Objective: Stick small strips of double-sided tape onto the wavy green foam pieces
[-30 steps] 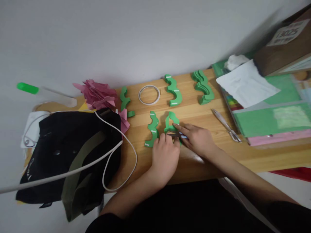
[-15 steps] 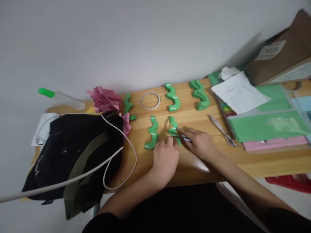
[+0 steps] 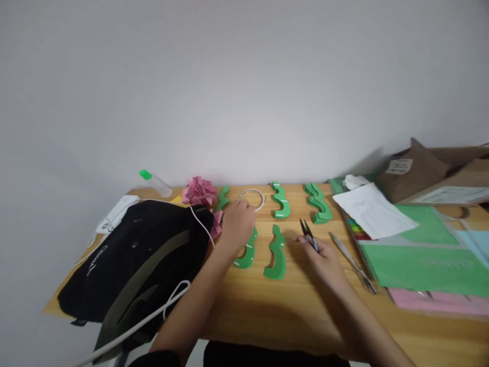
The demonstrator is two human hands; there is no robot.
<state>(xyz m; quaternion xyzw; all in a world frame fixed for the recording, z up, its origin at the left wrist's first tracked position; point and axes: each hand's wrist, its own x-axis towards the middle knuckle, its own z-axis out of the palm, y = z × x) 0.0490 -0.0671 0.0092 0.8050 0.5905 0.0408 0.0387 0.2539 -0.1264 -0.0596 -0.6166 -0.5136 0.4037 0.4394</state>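
My left hand (image 3: 239, 224) is over the near left rim of a thin white roll of tape (image 3: 258, 191), with its fingers bent together on the rim; the fingertips are partly hidden. My right hand (image 3: 323, 260) holds small dark-bladed snips (image 3: 306, 230), the blades pointing away from me and slightly apart. Between my hands lies a wavy green paper piece (image 3: 280, 260). Another green wavy piece with white strips (image 3: 246, 255) is partly under my left wrist. Farther back lie a third green piece with white strips (image 3: 281, 201) and a stack of green wavy pieces (image 3: 319, 204).
A black bag (image 3: 133, 265) with a white cable covers the left side, beside a pink paper flower (image 3: 200, 191). On the right are a craft knife (image 3: 351, 260), a white paper sheet (image 3: 374, 210), green packets (image 3: 428, 267) and a brown cardboard box (image 3: 416, 176) near the wall.
My left hand has left the near green piece and moved back and left to the tape roll. My right hand has drawn away to the right with the snips. The view has tilted up.
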